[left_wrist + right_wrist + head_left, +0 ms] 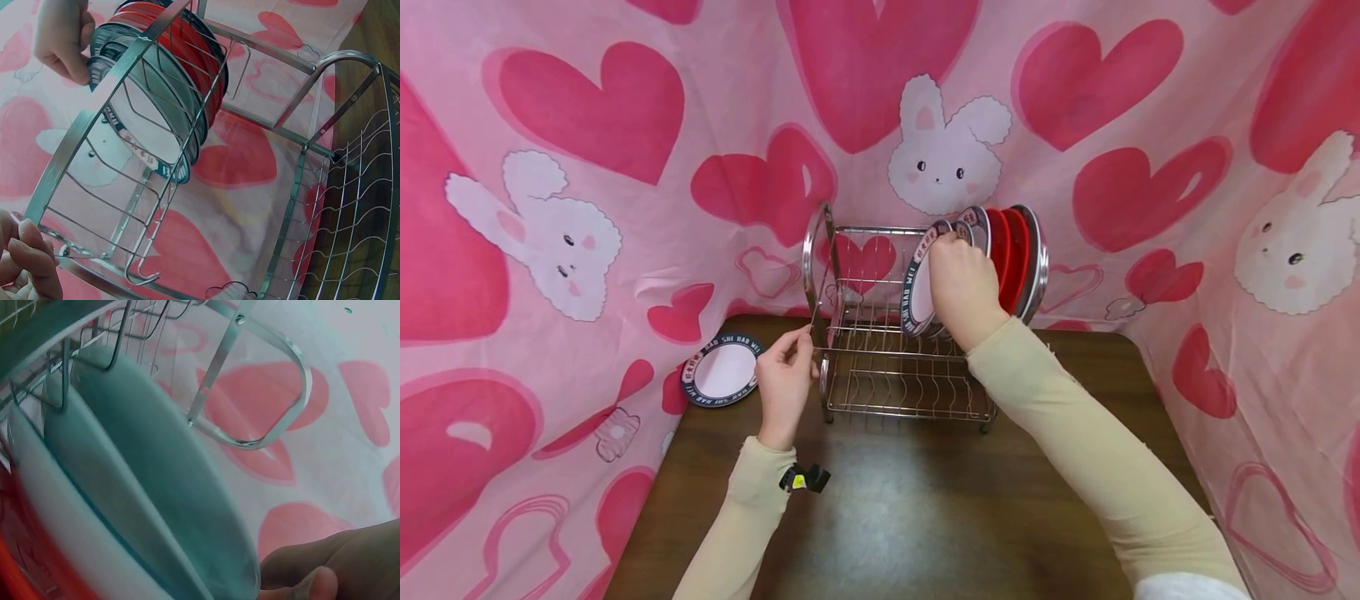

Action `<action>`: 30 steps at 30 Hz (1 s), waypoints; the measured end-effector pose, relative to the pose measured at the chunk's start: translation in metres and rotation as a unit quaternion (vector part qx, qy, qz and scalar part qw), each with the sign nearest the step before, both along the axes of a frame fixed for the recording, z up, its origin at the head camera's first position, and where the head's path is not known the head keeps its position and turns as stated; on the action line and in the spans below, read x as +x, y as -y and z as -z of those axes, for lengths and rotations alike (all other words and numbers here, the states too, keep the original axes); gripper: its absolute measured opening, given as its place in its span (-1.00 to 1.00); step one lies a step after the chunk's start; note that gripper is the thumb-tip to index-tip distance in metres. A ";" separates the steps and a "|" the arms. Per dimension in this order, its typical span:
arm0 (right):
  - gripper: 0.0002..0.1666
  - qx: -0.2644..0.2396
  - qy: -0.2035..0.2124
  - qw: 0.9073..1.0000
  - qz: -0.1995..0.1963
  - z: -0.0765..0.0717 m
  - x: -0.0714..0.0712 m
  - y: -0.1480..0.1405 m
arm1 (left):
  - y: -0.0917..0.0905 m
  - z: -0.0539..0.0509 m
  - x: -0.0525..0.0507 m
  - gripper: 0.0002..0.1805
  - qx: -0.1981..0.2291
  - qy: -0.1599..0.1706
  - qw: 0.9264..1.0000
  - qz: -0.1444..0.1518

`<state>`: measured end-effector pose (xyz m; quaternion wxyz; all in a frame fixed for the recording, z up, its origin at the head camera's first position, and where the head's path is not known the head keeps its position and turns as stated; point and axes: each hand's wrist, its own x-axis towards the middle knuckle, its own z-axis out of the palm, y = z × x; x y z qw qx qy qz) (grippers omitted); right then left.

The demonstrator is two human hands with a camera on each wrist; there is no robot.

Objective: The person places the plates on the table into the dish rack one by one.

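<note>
A two-tier metal dish rack [809, 267] stands on the table. On its upper tier, at the right, several plates stand on edge, among them red plates [1017, 250]. My right hand [962, 283] pinches the upper rim of the leftmost plate [916, 296], white with a dark lettered border, which stands in the rack. The right wrist view shows the pale face of that plate [175, 469] beside the thumb. At the rack's left side, my left hand [785, 379] holds the frame between thumb and fingers; the left wrist view shows these fingers [31, 250] at the metal bar.
Another plate [725, 372] with the same lettered border lies left of the rack, near the table's edge. Pink cloth [760, 200] with hearts and rabbits hangs behind and on both sides. The brown wooden table [887, 517] extends in front of the rack.
</note>
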<state>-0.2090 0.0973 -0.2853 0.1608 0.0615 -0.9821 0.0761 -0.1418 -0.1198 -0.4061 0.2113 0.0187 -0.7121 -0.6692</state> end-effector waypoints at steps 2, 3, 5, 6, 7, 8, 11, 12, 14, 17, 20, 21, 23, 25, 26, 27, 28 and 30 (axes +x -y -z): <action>-0.53 -0.004 0.018 1.000 0.005 0.000 0.002 0.000 | 0.000 0.000 0.000 -0.75 0.001 0.001 1.000 -0.001; -0.49 -0.006 0.024 1.000 0.006 0.000 0.003 0.000 | 0.000 0.000 0.000 -0.75 0.001 0.002 1.000 -0.001; -0.44 -0.007 0.028 1.000 0.007 0.002 0.005 0.000 | 0.000 0.000 0.000 -0.75 0.001 0.001 1.000 -0.001; -0.43 -0.008 0.027 1.000 0.006 0.003 0.006 0.000 | 0.000 0.000 0.000 -0.75 0.001 0.000 1.000 -0.001; -0.41 -0.010 0.027 1.000 0.005 0.004 0.007 0.000 | 0.000 0.000 0.001 -0.76 0.001 -0.001 1.000 -0.002; -0.40 -0.012 0.026 1.000 0.003 0.005 0.007 -0.001 | 0.000 0.000 0.001 -0.76 -0.001 -0.003 1.000 -0.003; -0.40 -0.018 0.017 1.000 -0.002 0.007 0.008 -0.002 | 0.000 0.000 0.000 -0.76 -0.002 -0.008 1.000 -0.005; -0.39 -0.021 0.015 1.000 -0.004 0.007 0.008 -0.002 | 0.000 0.000 0.000 -0.76 -0.001 -0.008 1.000 -0.005; -0.39 -0.025 0.007 1.000 -0.007 0.008 0.010 -0.003 | 0.000 -0.001 0.001 -0.76 0.000 -0.009 1.000 -0.004; -0.39 -0.033 -0.018 0.999 -0.019 0.009 0.013 -0.005 | -0.001 -0.001 0.001 -0.76 0.005 -0.009 1.000 -0.001; -0.46 -0.044 -0.068 0.996 -0.037 0.012 0.018 -0.008 | -0.001 -0.002 0.001 -0.76 0.006 -0.014 1.000 0.001; -0.50 -0.049 -0.088 0.994 -0.046 0.014 0.019 -0.009 | -0.001 -0.002 0.000 -0.76 0.006 -0.015 1.000 0.001; -0.56 -0.063 -0.129 0.988 -0.063 0.017 0.023 -0.013 | -0.001 -0.002 0.000 -0.76 0.006 -0.018 1.000 0.001; -0.61 -0.077 -0.164 0.980 -0.084 0.020 0.027 -0.016 | -0.001 -0.001 0.000 -0.76 0.006 -0.019 1.000 0.000; -0.63 -0.080 -0.180 0.976 -0.095 0.022 0.029 -0.018 | -0.001 -0.001 0.000 -0.76 0.005 -0.018 1.000 -0.001; -0.64 -0.085 -0.195 0.971 -0.108 0.024 0.031 -0.021 | -0.001 -0.001 0.000 -0.76 0.005 -0.017 1.000 -0.002; -0.65 -0.090 -0.208 0.967 -0.119 0.026 0.033 -0.023 | -0.001 0.000 -0.001 -0.76 0.005 -0.016 1.000 -0.003; -0.68 -0.095 -0.230 0.958 -0.140 0.029 0.036 -0.028 | -0.001 0.000 -0.001 -0.75 0.003 -0.015 1.000 -0.004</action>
